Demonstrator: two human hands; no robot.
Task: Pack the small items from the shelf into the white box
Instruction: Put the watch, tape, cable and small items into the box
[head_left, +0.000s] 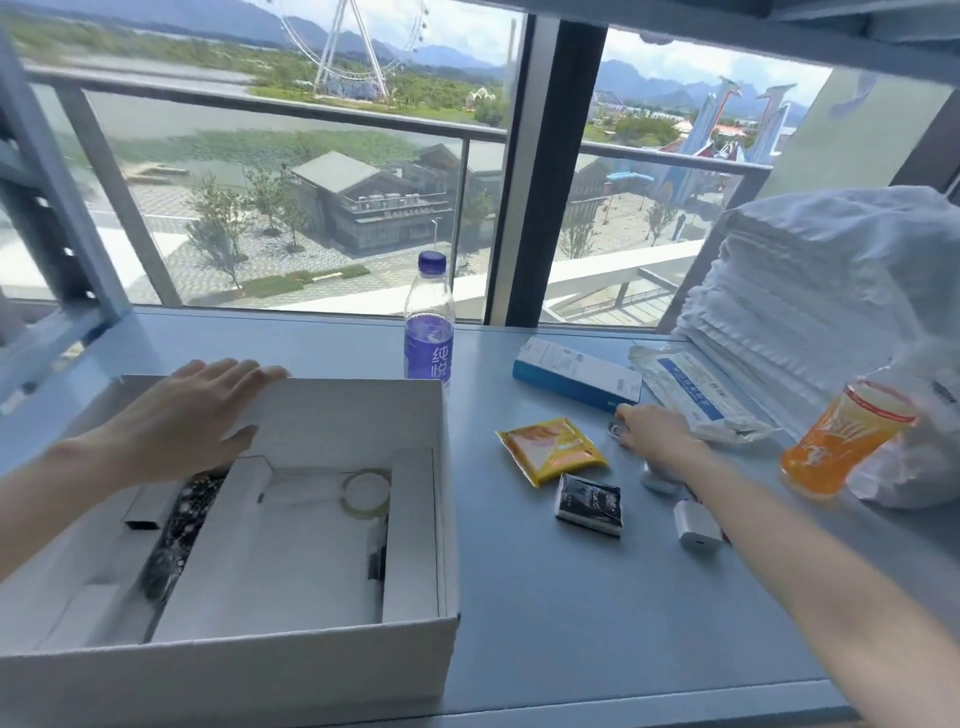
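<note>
Left hand (182, 415): my fingers straight and spread, holding nothing, palm over the far left corner of the box (311, 415), fingertips at its far rim. The box stands open at the near left of the shelf (545, 623); inside lie a tape roll (366, 493) and dark items too blurred to name. Right hand (654, 431): my fingertips on a small object (614, 430) just before the carton (576, 374); I cannot tell whether they close on it. Between box and my right forearm lie a yellow packet (550, 449) and a black packet (589, 504); a charger (696, 525) lies beside the forearm. A bottle (428, 322) stands behind the box's far right corner. An orange cup (847, 441) leans near the right edge.
</note>
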